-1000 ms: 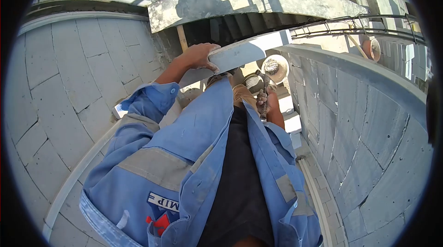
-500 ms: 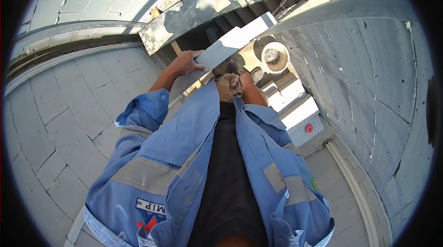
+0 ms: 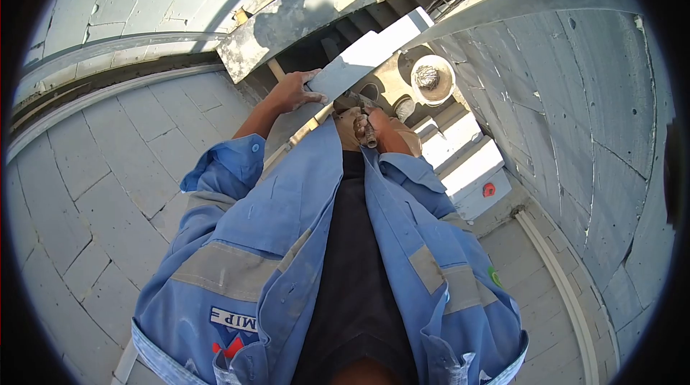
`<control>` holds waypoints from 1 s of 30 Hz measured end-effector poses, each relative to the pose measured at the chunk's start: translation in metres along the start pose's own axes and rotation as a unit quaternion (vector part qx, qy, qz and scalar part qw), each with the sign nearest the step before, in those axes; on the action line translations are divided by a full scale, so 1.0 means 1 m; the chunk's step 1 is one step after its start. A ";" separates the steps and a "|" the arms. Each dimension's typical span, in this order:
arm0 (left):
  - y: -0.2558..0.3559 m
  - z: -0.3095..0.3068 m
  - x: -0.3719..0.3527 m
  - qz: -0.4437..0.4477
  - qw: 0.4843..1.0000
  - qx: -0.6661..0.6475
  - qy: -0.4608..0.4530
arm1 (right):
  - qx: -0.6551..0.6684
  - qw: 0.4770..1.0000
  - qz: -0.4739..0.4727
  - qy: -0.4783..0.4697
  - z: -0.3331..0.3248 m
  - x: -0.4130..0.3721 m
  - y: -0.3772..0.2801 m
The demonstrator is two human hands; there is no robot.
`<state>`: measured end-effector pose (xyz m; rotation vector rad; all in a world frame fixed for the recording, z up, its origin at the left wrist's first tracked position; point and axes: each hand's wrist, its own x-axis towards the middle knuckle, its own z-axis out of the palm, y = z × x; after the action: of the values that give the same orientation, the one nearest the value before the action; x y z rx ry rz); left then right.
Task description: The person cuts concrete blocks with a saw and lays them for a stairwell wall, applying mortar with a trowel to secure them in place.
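My left hand (image 3: 296, 93) grips the near end of a long white block (image 3: 352, 61), thumb below and fingers along its upper edge. The block lies slantwise, its far end reaching up and right, partly in sunlight. Close to my waist, my right hand (image 3: 374, 128) is closed around the round, mortar-crusted handle of a trowel (image 3: 370, 142). Its blade is mostly hidden in shadow beneath the block. A light wooden strip (image 3: 310, 126) runs between my left forearm and my jacket.
A white bucket (image 3: 447, 83) with a whitish clump inside stands right of the block. More white blocks (image 3: 460, 142) are stacked below it, one with a red mark (image 3: 489, 189). Block walls (image 3: 575, 119) rise at right; a concrete beam (image 3: 309, 15) crosses above a dark gap.
The view has shifted slightly, with the bucket and stacked blocks appearing farther right. My right hand has moved a little, the trowel blade now less visible. My left hand keeps its hold on the block.
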<state>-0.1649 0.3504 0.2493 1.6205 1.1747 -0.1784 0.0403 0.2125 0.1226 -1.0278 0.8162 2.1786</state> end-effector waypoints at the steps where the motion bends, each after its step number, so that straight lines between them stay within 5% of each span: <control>1: -0.002 0.001 0.001 0.001 1.000 0.000 -0.001 | 0.001 1.000 -0.001 0.000 0.004 -0.005 0.002; 7: -0.004 0.002 0.001 0.000 1.000 -0.010 0.008 | -0.041 0.997 -0.002 0.062 0.001 -0.020 -0.003; 8: -0.008 0.003 0.003 -0.004 1.000 0.019 0.016 | -0.206 0.966 -0.084 0.129 -0.005 -0.026 0.000; 11: -0.007 0.003 -0.003 -0.014 0.999 0.030 0.030 | -0.544 0.777 -0.217 0.230 -0.020 -0.065 0.000; 13: -0.007 0.004 -0.005 -0.020 0.999 0.009 0.037 | -0.698 0.549 -0.350 0.298 -0.033 -0.099 0.002; 16: -0.013 0.007 -0.007 -0.012 0.999 -0.013 0.049 | -0.712 0.541 -0.346 0.284 -0.028 -0.164 0.013; 18: -0.014 0.007 -0.007 -0.006 0.999 -0.023 0.042 | -0.740 0.430 -0.445 0.264 -0.041 -0.178 0.013; 19: -0.015 0.008 -0.007 -0.007 0.998 -0.026 0.048 | -0.744 0.425 -0.445 0.261 -0.037 -0.180 0.008; 21: -0.018 0.009 -0.007 0.005 0.997 -0.057 0.043 | -0.722 0.555 -0.373 0.179 0.002 -0.192 0.008; 25: -0.026 0.015 -0.004 0.023 0.995 -0.075 0.056 | -0.689 0.510 -0.503 0.110 0.029 -0.168 0.015; 30: -0.023 0.014 -0.006 0.017 0.996 -0.072 0.057 | -0.678 0.477 -0.558 0.048 0.029 -0.141 0.022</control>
<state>-0.1795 0.3342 0.2322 1.5383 1.2180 0.0207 0.0860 0.1852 0.2585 -1.5623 -1.6027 1.0909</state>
